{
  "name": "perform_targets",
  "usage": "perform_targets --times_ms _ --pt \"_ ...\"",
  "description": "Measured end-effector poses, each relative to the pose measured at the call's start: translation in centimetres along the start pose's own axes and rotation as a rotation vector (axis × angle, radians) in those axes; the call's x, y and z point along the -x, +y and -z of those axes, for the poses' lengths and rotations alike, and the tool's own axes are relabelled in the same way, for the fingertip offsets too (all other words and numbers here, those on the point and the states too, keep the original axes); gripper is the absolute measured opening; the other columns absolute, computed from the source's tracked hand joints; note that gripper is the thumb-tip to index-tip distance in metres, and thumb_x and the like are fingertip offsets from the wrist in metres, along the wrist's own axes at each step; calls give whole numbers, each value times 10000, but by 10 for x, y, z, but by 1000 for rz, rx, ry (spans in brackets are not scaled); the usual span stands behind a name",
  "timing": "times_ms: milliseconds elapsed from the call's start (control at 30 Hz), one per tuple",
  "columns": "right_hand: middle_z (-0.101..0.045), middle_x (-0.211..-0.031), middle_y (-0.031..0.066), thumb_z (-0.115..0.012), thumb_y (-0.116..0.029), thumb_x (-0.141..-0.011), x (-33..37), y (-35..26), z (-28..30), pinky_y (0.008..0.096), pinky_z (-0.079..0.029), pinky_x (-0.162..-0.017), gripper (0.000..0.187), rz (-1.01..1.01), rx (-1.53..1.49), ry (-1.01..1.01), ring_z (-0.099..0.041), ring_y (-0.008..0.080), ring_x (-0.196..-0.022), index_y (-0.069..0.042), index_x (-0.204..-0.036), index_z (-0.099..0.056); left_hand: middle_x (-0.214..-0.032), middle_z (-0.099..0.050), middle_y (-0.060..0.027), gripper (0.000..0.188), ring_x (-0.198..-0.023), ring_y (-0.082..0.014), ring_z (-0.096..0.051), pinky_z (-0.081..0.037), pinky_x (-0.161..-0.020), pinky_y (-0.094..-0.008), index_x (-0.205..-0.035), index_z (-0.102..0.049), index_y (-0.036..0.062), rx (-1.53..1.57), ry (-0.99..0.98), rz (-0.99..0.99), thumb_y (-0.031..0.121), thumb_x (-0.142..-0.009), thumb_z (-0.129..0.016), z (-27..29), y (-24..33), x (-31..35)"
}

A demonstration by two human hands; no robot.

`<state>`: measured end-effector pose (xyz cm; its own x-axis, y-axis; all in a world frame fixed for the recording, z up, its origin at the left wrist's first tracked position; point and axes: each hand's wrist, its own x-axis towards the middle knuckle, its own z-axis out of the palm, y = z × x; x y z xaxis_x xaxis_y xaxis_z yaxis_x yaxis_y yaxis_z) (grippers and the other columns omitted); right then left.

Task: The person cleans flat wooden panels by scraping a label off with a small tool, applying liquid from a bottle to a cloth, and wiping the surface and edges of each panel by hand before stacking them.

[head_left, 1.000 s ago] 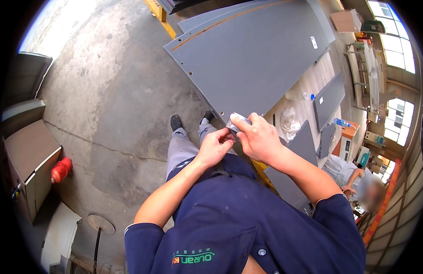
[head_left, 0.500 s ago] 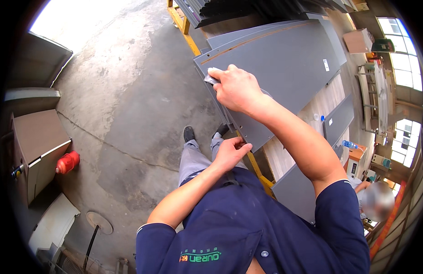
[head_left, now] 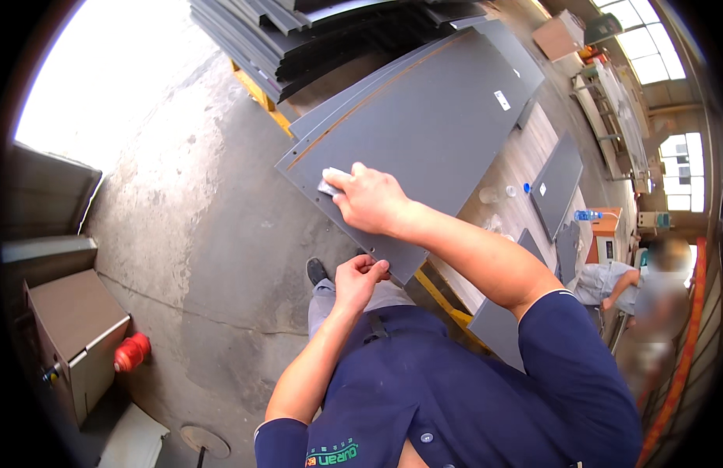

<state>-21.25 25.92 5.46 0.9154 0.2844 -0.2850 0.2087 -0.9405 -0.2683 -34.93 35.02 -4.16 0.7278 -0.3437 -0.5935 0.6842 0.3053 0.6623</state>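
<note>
The drilled gray panel (head_left: 431,132) lay ahead of the 2 hands, long axis running forward-right, the right hand (head_left: 373,203) pressing a pinched whitish wad (head_left: 328,188) along its holed edge, the left hand (head_left: 357,282) pinching that edge nearer the body.

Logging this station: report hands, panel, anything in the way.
Right hand holding pale wad near edge of gray panel. Left hand at panel's near corner. Panel lying flat, white label up. Nothing seen blocking either hand.
</note>
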Motion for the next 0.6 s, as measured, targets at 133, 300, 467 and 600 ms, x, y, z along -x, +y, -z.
perform_targets --times_ms 133,300,467,600 --pt "-574 -949 172 -599 -247 -908 110 60 -12 442 -529 -792 430 -162 -120 1 -638 360 -887 -168 -1330 -579 -775 -685 -66 188 -698 -129 -670 -518 -662 -251 -813 -643 -21 -17 27 -24 121 -858 -757 0 -1 -1" --pt "-619 -1094 163 -637 -197 -888 205 130 -11 366 -506 -864 523 -416 -550 123 -630 261 -954 -104 -1390 -523 -710 -630 -15 164 -621 -107 -601 -483 -632 -250 -804 -639 3 -3 144 -143 105 -854 -757 27 2 0" --pt "-624 -1137 78 -685 -158 -870 225 170 -23 288 -473 -861 636 -632 -1056 373 -583 127 -954 21 -1426 -434 -1141 -550 -138 477 -1042 -272 -512 -428 -906 -392 -1165 -562 -1 -1021 428 -803 104 -755 -781 28 61 19" --pt "-621 -1168 96 -717 -180 -847 217 196 -43 291 -477 -857 695 -647 -1258 440 -588 142 -948 28 -1437 -415 -1369 -455 -188 659 -1338 -392 -379 -318 -1095 -500 -1277 -522 -4 -1573 37 -955 230 -728 -803 -46 94 1"
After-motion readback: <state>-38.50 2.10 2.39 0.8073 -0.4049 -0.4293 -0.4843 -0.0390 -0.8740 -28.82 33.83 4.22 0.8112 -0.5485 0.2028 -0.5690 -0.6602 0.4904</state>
